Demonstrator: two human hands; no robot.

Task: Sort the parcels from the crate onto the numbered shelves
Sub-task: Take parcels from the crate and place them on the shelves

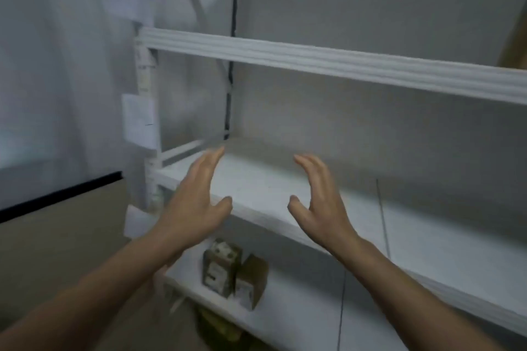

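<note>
A white shelving unit fills the view. Both my hands are raised in front of its middle shelf (413,225), palms facing each other with a gap between them. My left hand (196,202) has straight fingers and holds nothing. My right hand (319,205) is likewise spread and holds nothing. On the shelf below stand two small brown cardboard parcels with white labels, one upright (221,266) and one tilted beside it (252,282). The crate is out of sight.
The upper shelf beam (328,61) crosses above my hands. A paper label (139,121) hangs on the left upright. A brown panel with a black edge (57,236) stands at the left. Something yellowish (216,328) lies under the lowest shelf.
</note>
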